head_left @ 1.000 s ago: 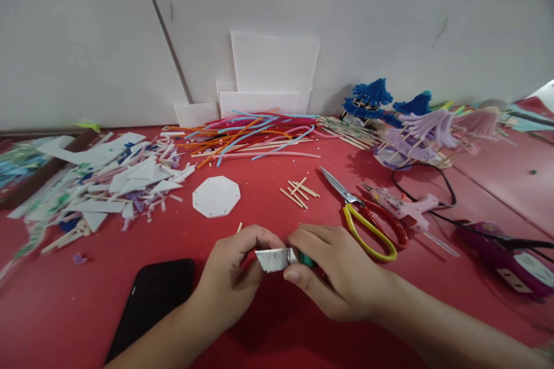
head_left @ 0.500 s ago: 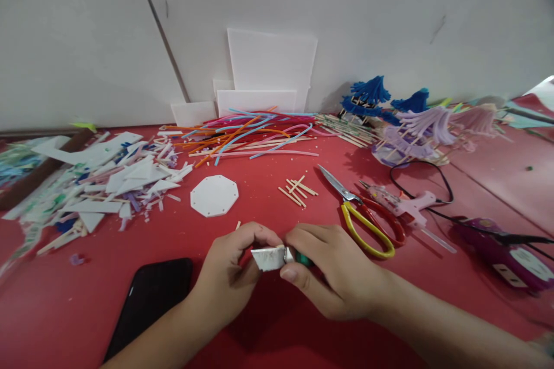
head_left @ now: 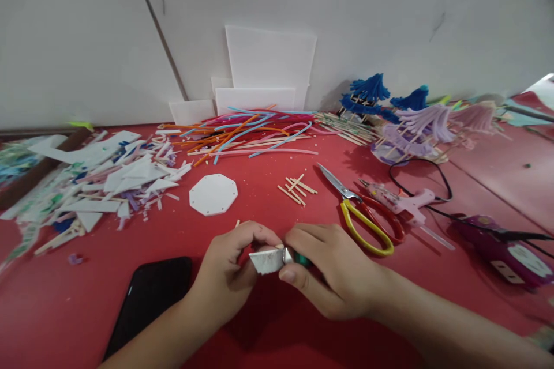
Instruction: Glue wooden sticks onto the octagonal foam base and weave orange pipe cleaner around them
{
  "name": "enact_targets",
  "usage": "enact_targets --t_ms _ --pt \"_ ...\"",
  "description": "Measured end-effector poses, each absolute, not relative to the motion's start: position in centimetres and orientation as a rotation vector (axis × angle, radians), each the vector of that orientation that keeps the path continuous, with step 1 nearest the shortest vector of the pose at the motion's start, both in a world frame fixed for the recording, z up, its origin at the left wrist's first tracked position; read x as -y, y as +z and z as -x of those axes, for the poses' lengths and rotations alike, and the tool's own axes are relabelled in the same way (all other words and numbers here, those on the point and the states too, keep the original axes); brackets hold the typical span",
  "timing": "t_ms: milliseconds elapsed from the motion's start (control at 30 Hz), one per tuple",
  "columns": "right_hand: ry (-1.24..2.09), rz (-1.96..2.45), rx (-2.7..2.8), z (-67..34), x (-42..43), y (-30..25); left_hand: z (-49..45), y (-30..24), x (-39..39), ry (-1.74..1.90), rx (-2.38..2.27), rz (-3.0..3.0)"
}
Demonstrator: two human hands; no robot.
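Observation:
My right hand [head_left: 335, 271] is closed around the green handle of a craft knife [head_left: 266, 261], its wide metal blade pointing left. My left hand [head_left: 231, 262] is closed beside the blade, fingertips pinched at its upper edge on a thin wooden stick [head_left: 238, 223]. Most of that stick is hidden by the fingers. Beyond the hands lie several short cut wooden sticks [head_left: 297, 189] and a white octagonal board [head_left: 213, 194] with small holes near its corners. Scissors [head_left: 363, 213] with one yellow and one red handle lie right of the sticks, blades partly apart.
A black phone [head_left: 151, 300] lies at the left. White scraps [head_left: 130, 179] are heaped behind it. Pipe cleaners [head_left: 255, 127] lie along the wall under white boards [head_left: 270, 57]. At the right are a pink glue gun [head_left: 411, 203], a purple power strip [head_left: 502, 248] and pagoda-like models [head_left: 424, 124].
The knife blade has tilted slightly, showing a little more of its face. Both hands keep nearly the same place and hold. The whole view has shifted very slightly.

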State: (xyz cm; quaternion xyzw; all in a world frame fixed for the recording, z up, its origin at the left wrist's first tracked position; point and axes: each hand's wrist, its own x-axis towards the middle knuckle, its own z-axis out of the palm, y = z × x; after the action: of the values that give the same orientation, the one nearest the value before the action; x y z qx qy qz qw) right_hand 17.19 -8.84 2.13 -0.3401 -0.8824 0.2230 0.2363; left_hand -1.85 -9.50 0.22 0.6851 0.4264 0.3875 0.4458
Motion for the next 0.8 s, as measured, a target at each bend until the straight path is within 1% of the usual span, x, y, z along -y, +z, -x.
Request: enact_targets --t_ms 233,467,567,633,700,800 --pt "0.65 0.878 2.404 -17.3 8.7 2.2 1.7 0.5 9.5 0.959 -1.053 -1.604" --pt "0.573 0.857 2.394 -17.2 9.0 2.2 1.6 1.0 9.6 0.993 -1.058 -1.661" --pt "0.496 0.963 2.313 -18.3 7.9 2.4 1.4 1.6 10.2 1.006 -0.975 -1.78" --pt "0.382 1.127 2.149 -19.7 6.7 2.7 1.3 1.9 10.6 0.938 -0.776 -1.915" --pt "0.256 1.184 2.015 -20.9 5.9 3.0 1.3 1.9 10.6 1.0 -0.702 -1.938" --pt "0.315 1.126 1.995 -21.1 6.0 3.3 1.5 1.4 9.9 1.055 -0.883 -1.913"
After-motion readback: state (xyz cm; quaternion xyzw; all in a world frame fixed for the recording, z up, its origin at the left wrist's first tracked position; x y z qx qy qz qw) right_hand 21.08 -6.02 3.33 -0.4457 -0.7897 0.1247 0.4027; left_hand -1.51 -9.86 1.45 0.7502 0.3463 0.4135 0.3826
